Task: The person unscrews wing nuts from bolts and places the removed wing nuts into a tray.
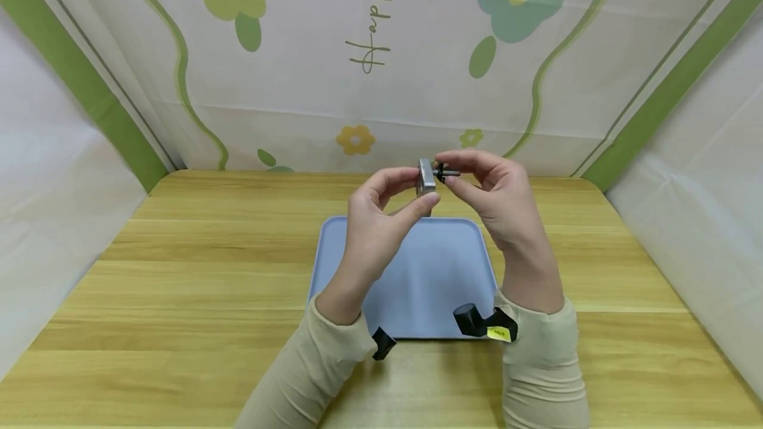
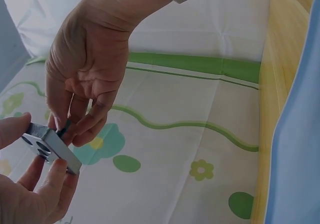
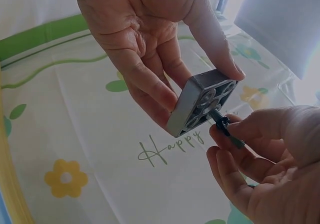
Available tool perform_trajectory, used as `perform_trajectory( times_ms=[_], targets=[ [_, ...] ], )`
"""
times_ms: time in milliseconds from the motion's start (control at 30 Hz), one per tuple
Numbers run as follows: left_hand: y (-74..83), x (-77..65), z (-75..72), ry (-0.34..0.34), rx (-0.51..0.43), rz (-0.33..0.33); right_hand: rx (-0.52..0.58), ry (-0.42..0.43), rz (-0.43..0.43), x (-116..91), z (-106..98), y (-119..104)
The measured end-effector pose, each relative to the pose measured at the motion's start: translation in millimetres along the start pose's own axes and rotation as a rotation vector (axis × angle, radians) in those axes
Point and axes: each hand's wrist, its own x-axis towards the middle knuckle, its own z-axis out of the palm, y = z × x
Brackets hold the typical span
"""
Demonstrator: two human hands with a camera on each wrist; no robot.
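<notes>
Above the far edge of the tray, my left hand [image 1: 374,227] grips a grey square metal block [image 1: 426,176] by its edges, thumb on one side and fingers on the other. Round holes show in the block's face [image 2: 42,146] in the left wrist view. From its ribbed side, in the right wrist view, a threaded rod [image 3: 215,115] sticks out at the middle. My right hand [image 1: 507,200] pinches a small black piece [image 3: 224,126] that sits around this rod, close to the block. Fingertips partly hide the black piece, and I cannot tell its exact kind.
A light blue tray [image 1: 417,270] lies on the wooden table [image 1: 197,283] below both hands. Behind the table hangs a white cloth [image 1: 310,85] printed with flowers, and white side walls [image 1: 703,171] stand left and right. Black wrist mounts [image 1: 477,321] sit at the sleeves.
</notes>
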Motion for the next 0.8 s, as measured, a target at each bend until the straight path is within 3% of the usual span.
perform_trajectory(
  times_ms=[267,567,800],
  targets=[
    [0.2,-0.5,-0.1,0.000,0.006,-0.005,0.019,-0.006,-0.049,-0.8,1.6,0.8],
    [-0.8,-0.6,-1.0,0.019,0.041,-0.013,0.031,0.135,0.075,-1.8,-2.7,-0.6],
    [-0.1,-0.7,-0.3,0.006,0.032,-0.006,0.028,0.134,0.112,-0.3,-2.3,-1.7]
  ],
)
